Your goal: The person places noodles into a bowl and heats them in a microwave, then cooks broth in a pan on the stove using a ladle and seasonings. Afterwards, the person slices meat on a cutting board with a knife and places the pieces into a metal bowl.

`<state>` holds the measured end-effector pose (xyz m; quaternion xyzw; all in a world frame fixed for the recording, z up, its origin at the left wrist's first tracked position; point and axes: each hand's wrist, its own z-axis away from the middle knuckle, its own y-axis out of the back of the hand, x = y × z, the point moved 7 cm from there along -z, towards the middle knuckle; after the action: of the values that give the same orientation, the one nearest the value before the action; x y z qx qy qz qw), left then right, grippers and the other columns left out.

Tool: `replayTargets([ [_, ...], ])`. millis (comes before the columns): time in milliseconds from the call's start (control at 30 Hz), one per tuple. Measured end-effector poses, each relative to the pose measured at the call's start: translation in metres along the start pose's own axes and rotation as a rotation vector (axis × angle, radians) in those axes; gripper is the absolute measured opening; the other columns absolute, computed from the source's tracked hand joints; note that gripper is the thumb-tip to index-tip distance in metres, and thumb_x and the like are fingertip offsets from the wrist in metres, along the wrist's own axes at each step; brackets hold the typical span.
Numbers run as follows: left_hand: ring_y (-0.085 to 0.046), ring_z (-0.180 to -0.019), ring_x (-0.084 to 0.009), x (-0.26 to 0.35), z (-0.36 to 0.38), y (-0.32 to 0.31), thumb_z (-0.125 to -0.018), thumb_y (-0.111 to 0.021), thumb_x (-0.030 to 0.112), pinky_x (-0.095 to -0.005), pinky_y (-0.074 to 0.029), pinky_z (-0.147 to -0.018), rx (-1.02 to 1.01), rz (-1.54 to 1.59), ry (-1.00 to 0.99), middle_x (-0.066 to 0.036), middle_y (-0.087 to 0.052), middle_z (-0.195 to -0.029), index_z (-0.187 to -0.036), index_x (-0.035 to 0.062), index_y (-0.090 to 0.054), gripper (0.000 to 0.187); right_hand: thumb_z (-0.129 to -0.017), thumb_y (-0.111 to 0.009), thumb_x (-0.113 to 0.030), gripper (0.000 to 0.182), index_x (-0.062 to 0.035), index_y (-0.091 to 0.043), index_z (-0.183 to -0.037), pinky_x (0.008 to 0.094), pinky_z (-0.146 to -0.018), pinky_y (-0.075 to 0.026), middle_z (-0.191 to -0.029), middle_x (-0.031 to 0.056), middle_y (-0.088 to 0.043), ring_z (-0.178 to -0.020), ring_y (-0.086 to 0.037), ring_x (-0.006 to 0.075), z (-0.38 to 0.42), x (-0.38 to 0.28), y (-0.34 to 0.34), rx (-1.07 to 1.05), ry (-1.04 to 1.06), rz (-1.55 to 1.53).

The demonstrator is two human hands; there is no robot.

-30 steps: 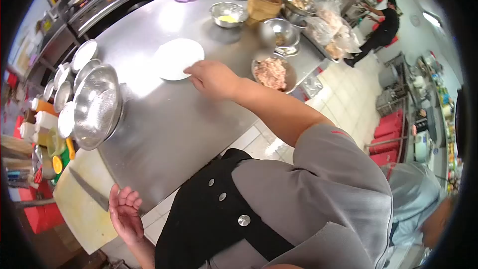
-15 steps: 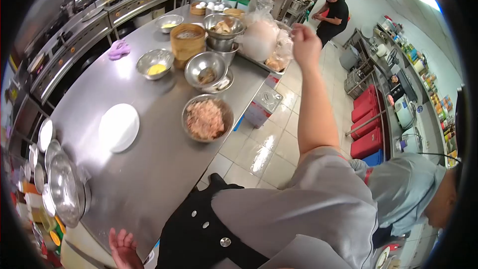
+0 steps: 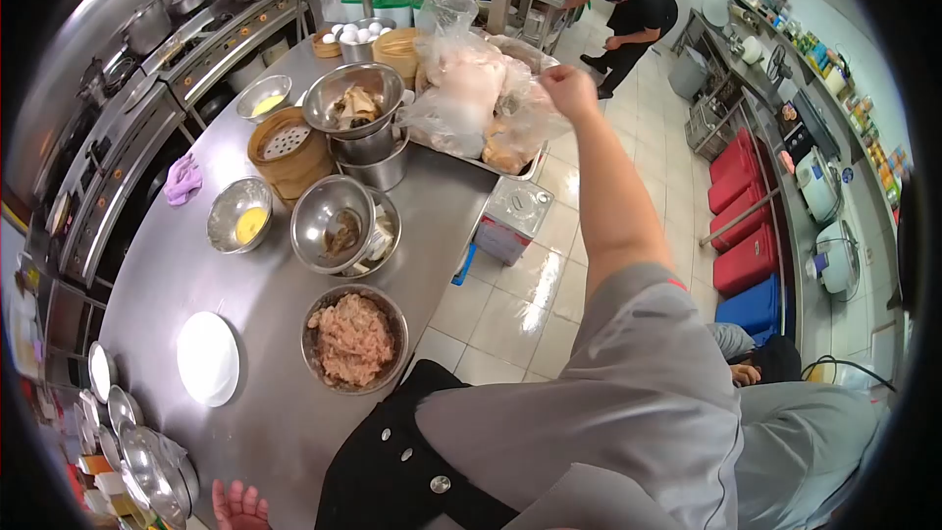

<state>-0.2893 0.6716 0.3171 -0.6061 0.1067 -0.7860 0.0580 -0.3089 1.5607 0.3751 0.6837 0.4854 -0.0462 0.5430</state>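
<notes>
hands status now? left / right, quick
Left hand: open, fingers spread, holding nothing, at the table edge.
Right hand: closed on the plastic bags.

Light: bright, even indoor light | Glare: soft white sheen on the steel counter (image 3: 294, 412) and pale floor tiles (image 3: 510, 314) | Shadows: faint, short, under the bowls | Lens: strong fisheye, straight lines bow, black vignette rings the corners | Focus: centre fairly sharp, edges smeared, raised right hand (image 3: 569, 90) slightly blurred
</notes>
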Motion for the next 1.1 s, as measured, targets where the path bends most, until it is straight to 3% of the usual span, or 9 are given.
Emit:
replayTargets([
  [167,-0.059,-0.116,-0.034,0.005,-0.016,-0.035,-0.099,-0.05,0.045,-0.0448,-0.048,-0.097,-0.016,-0.035,0.032,-0.02,-0.057,-0.132,-0.149,0.0036,-0.035,0.067,-0.085,-0.066,-0.036,0.031,-0.0068,-0.075,-0.09,0.0444,-0.083,-0.054,-0.094,0.0172,-0.071,-0.092,-0.068,0.0343,0.072,-0.01,-0.085,-0.203,0.434,0.37],
  [267,-0.059,-0.116,-0.0345,0.009,-0.025,-0.047,-0.099,-0.05,0.046,-0.0451,-0.048,-0.097,-0.047,-0.06,0.034,-0.02,-0.057,-0.133,-0.15,0.0033,-0.034,0.068,-0.091,-0.06,-0.032,0.029,-0.0058,-0.073,-0.095,0.0437,-0.083,-0.053,-0.102,0.0185,-0.07,-0.097,-0.066,0.0358,0.102,0.006,-0.096,-0.24,0.322,0.304],
  [367,-0.058,-0.117,-0.0354,0.01,-0.036,-0.052,-0.099,-0.05,0.046,-0.0456,-0.047,-0.098,-0.066,-0.06,0.039,-0.021,-0.057,-0.133,-0.15,0.0029,-0.034,0.069,-0.089,-0.062,-0.034,0.033,-0.0058,-0.069,-0.104,0.0441,-0.088,-0.052,-0.105,0.0165,-0.069,-0.105,-0.064,0.0344,0.083,0.009,-0.068,-0.355,-0.154,0.201],
  [467,-0.057,-0.118,-0.0362,0.012,-0.043,-0.061,-0.098,-0.052,0.045,-0.0462,-0.047,-0.099,-0.071,-0.058,0.047,-0.022,-0.056,-0.134,-0.15,0.0022,-0.033,0.07,-0.084,-0.067,-0.036,0.042,-0.0077,-0.063,-0.116,0.0446,-0.087,-0.053,-0.11,0.0199,-0.066,-0.106,-0.065,0.0358,0.052,-0.008,-0.048,0.054,0.04,0.083],
  [600,-0.056,-0.118,-0.0364,0.015,-0.052,-0.071,-0.097,-0.054,0.044,-0.0465,-0.046,-0.099,-0.135,-0.037,0.014,-0.022,-0.055,-0.134,-0.15,0.0007,-0.034,0.071,-0.078,-0.073,-0.039,0.054,-0.005,-0.06,-0.119,0.044,-0.091,-0.053,-0.125,0.0233,-0.058,-0.109,-0.063,0.0386,0.032,-0.017,-0.089,-0.174,-0.013,0.37],
  [800,-0.057,-0.116,-0.0354,0.025,-0.048,-0.076,-0.096,-0.056,0.045,-0.0457,-0.046,-0.098,-0.153,-0.052,-0.015,-0.022,-0.057,-0.132,-0.148,-0.0011,-0.035,0.073,-0.073,-0.075,-0.039,0.061,-0.0019,-0.061,-0.12,0.0428,-0.09,-0.054,-0.115,0.0216,-0.065,-0.106,-0.065,0.0368,0.02,-0.014,-0.079,-0.251,0.021,0.412],
  [900,-0.058,-0.115,-0.0354,0.023,-0.045,-0.066,-0.095,-0.056,0.047,-0.0457,-0.046,-0.099,-0.151,-0.046,-0.017,-0.022,-0.057,-0.131,-0.148,-0.001,-0.035,0.074,-0.07,-0.077,-0.041,0.067,0.0008,-0.062,-0.12,0.0416,-0.086,-0.055,-0.101,0.0198,-0.07,-0.096,-0.069,0.0355,0.023,-0.002,-0.05,-0.258,-0.048,0.173],
  [933,-0.058,-0.115,-0.0355,0.023,-0.045,-0.064,-0.095,-0.057,0.047,-0.0458,-0.046,-0.099,-0.15,-0.047,-0.02,-0.022,-0.057,-0.131,-0.148,-0.0009,-0.036,0.075,-0.073,-0.077,-0.036,0.06,0.0024,-0.063,-0.117,0.0375,-0.072,-0.056,-0.094,0.0152,-0.072,-0.087,-0.071,0.0304,0.018,0.018,-0.049,-0.19,-0.079,0.059],
  [1100,-0.058,-0.115,-0.0359,0.009,-0.045,-0.053,-0.096,-0.056,0.043,-0.0456,-0.047,-0.098,-0.16,0.043,-0.018,-0.023,-0.057,-0.131,-0.146,-0.0007,-0.038,0.068,-0.088,-0.068,-0.018,0.03,-0.0002,-0.062,-0.111,0.0253,-0.053,-0.047,-0.1,0.0101,-0.071,-0.083,-0.072,0.0214,0.065,-0.006,-0.023,-0.479,-0.257,-1.023],
])
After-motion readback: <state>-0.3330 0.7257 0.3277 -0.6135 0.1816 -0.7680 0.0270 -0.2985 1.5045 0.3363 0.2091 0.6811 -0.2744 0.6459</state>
